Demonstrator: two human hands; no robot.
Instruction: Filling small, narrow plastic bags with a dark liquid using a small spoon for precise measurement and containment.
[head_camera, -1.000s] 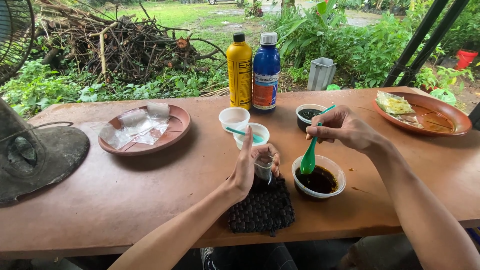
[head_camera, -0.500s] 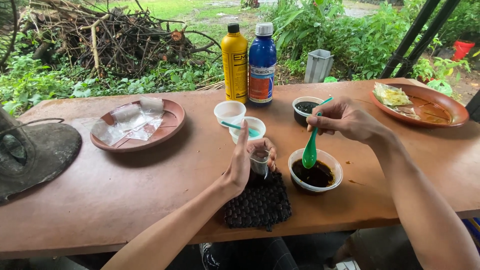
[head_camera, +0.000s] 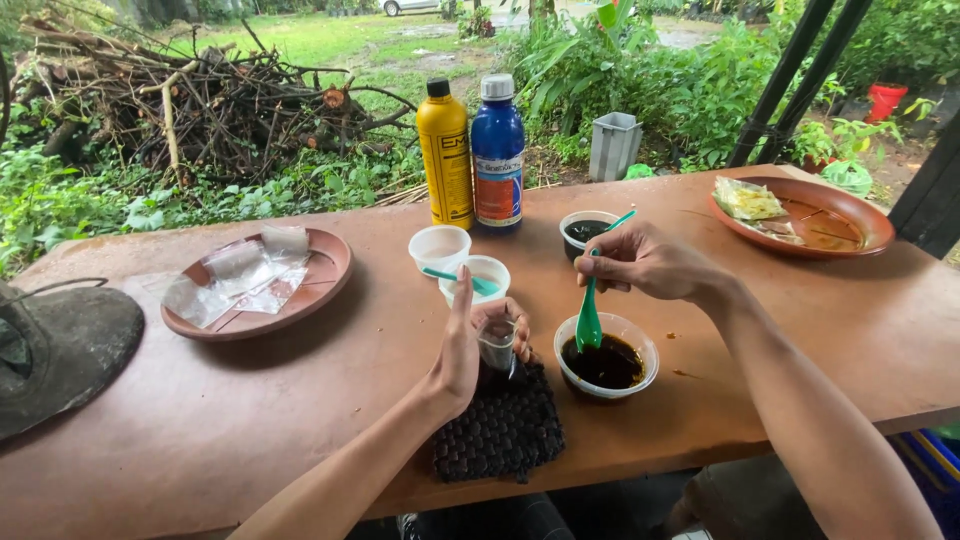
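Observation:
My left hand (head_camera: 470, 345) grips a small clear plastic bag (head_camera: 497, 345) with dark contents, holding it upright over a black woven mat (head_camera: 505, 430). My right hand (head_camera: 640, 262) pinches the handle of a green spoon (head_camera: 589, 318), whose bowl dips into a white cup of dark liquid (head_camera: 607, 355) just right of the bag. Behind the bag stand two white cups (head_camera: 440, 248), one of them (head_camera: 478, 280) with a teal spoon lying across it, and a further cup of dark liquid (head_camera: 583, 232).
A yellow bottle (head_camera: 446, 155) and a blue bottle (head_camera: 497, 155) stand at the table's far edge. A brown plate (head_camera: 320, 280) with clear plastic bags lies left, another brown plate (head_camera: 860, 225) far right. A dark fan base (head_camera: 60, 350) sits at the left edge.
The green spoon has lowered into the cup of dark liquid. My left hand stays on the small bag. The view has shifted slightly.

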